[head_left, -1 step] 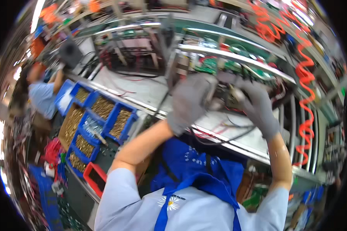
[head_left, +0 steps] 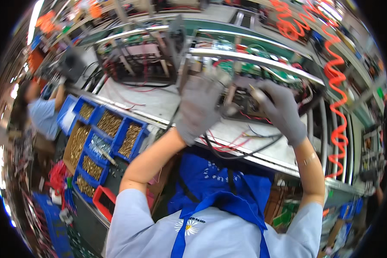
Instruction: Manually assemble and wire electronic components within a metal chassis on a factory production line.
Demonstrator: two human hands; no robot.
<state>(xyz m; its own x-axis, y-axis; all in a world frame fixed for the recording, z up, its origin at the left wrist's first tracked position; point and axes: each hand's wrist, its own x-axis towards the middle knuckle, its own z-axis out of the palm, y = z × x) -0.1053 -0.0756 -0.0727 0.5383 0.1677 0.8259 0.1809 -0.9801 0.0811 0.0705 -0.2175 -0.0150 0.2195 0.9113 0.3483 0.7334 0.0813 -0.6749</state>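
Observation:
Both my hands wear grey gloves and work over an open metal-framed unit with green circuit boards and wiring. My left hand reaches to its front left part; the fingers are smeared by motion, and I cannot tell whether they grip anything. Facing it, my right hand is closed, thumb and fingers bent round a small pale piece with a pointed tip, whose kind is unclear. Between the hands sits a blurred dark part of the unit. Red wires and a black cable hang over the front edge below my hands.
Blue bins of small brass-coloured parts stand to the left, with a red bin nearer me. Another unit sits further left on the white work surface. An orange coiled hose hangs right. A person works at far left.
The whole view has shifted slightly. My left hand has drawn a little left, widening the gap between my hands; my right hand stays at the unit, still closed.

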